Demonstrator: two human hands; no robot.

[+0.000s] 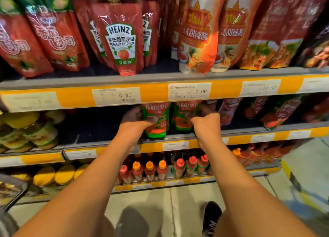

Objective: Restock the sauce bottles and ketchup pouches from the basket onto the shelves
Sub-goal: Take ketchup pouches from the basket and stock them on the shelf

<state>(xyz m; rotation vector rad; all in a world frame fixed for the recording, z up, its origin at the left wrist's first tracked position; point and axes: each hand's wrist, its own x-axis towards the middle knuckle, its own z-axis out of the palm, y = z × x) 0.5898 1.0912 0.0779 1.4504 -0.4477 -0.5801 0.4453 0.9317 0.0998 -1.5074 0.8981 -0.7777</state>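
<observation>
Head view, centre of frame: left hand (136,120) gripping the left side of a red-and-green ketchup pouch (156,120) upright on the middle shelf (106,144), thumb across its front. Right hand (204,120) clamped on a second matching pouch (184,116) just beside the first, fingers curled round its right edge. Both pouches tucked under the yellow price rail (156,94). Upper shelf: Heinz pouch (121,40) upper centre. Lower centre: sauce bottles (162,169) with orange and red caps on the bottom shelf. Basket corner (10,188) at lower left edge.
</observation>
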